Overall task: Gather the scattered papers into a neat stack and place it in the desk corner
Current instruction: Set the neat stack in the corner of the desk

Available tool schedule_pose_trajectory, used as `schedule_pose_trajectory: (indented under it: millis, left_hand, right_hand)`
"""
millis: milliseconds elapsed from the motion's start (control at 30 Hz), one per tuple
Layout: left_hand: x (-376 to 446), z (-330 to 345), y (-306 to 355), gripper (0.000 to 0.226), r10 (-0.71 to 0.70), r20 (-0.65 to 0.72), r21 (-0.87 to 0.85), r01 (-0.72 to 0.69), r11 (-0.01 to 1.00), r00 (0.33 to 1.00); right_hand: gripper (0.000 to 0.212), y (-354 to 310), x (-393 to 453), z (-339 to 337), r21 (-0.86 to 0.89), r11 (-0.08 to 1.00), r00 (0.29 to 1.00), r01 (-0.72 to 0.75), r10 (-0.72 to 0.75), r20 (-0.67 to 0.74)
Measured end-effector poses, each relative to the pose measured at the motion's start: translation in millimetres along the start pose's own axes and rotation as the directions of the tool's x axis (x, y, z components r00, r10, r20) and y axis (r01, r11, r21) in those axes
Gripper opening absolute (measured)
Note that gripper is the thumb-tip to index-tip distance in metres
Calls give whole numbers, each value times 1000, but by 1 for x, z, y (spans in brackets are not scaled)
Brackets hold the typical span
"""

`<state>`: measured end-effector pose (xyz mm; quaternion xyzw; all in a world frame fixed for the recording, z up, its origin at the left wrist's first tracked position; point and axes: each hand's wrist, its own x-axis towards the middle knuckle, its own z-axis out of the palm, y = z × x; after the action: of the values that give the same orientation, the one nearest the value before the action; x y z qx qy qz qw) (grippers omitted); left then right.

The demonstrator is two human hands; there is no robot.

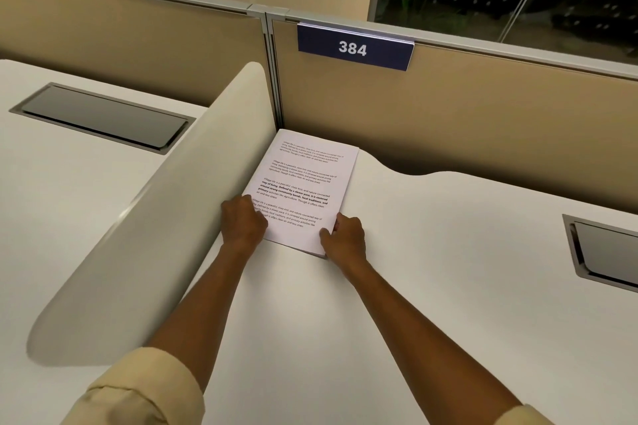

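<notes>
I see the white desk bounded at the rear by the tan partition and at the left by the curved white divider, with open surface to the right. The paper stack lies in that corner, its far edge meeting the partition. My left hand and right hand, fingers curled, grip its near corners.

I see both hands holding the paper stack in the desk corner: left hand, right hand.
</notes>
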<state>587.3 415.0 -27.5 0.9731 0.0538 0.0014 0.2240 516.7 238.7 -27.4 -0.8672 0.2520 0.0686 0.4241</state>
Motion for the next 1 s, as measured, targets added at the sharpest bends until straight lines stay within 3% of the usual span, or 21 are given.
schedule_pose_trajectory:
  millis: [433,1000]
  left_hand:
    - [-1,1,1,24,-50,28,-30,51,998,998]
    - [0,-3,-3,18,-52,24,-35,53,998,998]
  right_hand:
    - [38,2,5,2,-175,984,998,45,-37,50]
    - [43,2,2,4,-220,974,997,57,-42,71]
